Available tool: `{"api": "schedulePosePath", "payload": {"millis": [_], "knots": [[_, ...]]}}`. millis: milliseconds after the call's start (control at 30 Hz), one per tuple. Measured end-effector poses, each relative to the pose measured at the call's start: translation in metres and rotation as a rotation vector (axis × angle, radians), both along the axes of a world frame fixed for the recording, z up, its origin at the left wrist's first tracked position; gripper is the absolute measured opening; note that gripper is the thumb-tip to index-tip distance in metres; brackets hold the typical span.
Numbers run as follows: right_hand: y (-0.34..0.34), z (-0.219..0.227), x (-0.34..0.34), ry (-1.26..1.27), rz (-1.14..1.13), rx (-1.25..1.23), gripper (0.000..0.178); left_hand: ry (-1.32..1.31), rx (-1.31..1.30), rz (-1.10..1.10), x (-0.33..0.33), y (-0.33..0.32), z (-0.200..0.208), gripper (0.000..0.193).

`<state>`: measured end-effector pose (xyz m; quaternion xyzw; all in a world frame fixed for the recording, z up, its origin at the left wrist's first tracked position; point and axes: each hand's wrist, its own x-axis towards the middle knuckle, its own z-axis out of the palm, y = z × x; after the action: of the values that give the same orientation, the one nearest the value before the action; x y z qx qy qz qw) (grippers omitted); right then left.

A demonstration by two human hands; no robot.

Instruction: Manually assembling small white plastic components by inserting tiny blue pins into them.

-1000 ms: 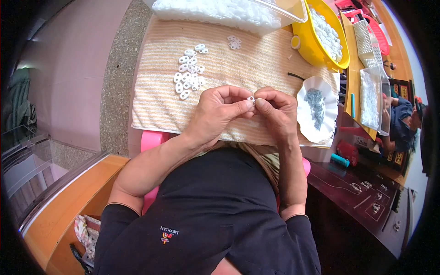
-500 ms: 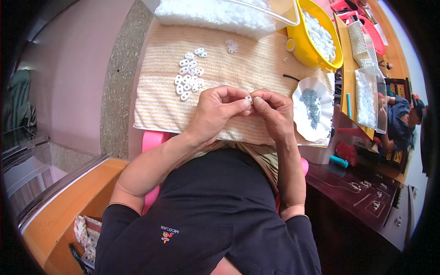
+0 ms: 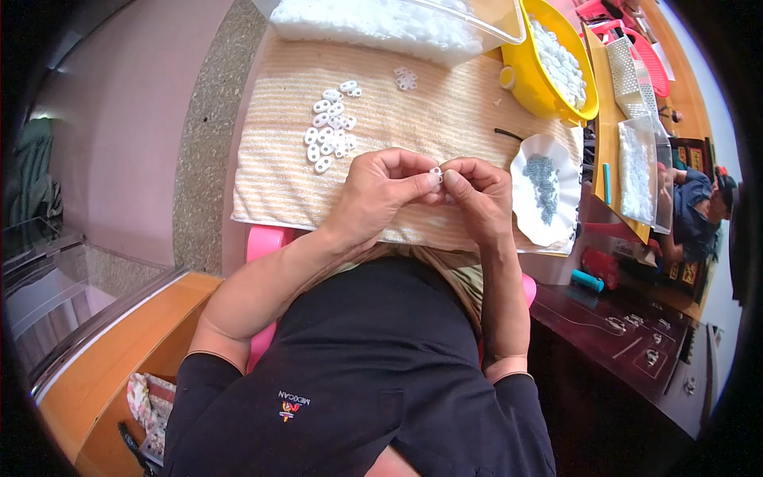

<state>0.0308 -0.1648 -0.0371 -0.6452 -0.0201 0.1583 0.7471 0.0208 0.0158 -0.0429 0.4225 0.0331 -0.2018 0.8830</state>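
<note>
Between my two hands, above the near part of a striped towel, is a small white plastic piece with a hole showing in it. My left hand pinches it between thumb and forefinger. From the other side my right hand closes on it with thumb and fingertips, which hide part of it. Left of my hands lies a loose group of white oval pieces with two holes each. A smaller cluster of white pieces rests farther back. Beside my right hand sits a white fluted paper dish holding small dark grey parts.
A clear bin of white pieces stands at the back of the striped towel. To its right is a yellow basin with more white pieces. A thin black stick lies near the dish. Another person sits at far right.
Both hands remain pinched around the small white piece, with only slight finger movement. The whole scene has shifted a little to the right in the view.
</note>
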Motion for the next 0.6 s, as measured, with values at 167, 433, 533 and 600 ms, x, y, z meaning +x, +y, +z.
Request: {"api": "schedulePosePath", "payload": {"millis": [167,433,533,600], "knots": [[-0.0008,-0.0029,-0.0017,-0.048,0.001,-0.054,0.013,0.009,-0.009,0.012,-0.0007,-0.0002,-0.0013,0.013],[-0.0004,-0.0019,-0.004,-0.085,0.031,-0.133,0.012,-0.001,0.075,0.004,-0.0028,0.0004,-0.0014,0.015],[-0.0011,-0.0013,-0.0054,-0.079,0.015,-0.125,0.013,-0.035,0.078,0.001,-0.0025,-0.0006,-0.0061,0.014],[-0.0031,0.0005,-0.0053,-0.079,0.02,-0.135,0.013,-0.031,0.067,0.006,-0.0032,-0.0016,-0.0044,0.014]]}}
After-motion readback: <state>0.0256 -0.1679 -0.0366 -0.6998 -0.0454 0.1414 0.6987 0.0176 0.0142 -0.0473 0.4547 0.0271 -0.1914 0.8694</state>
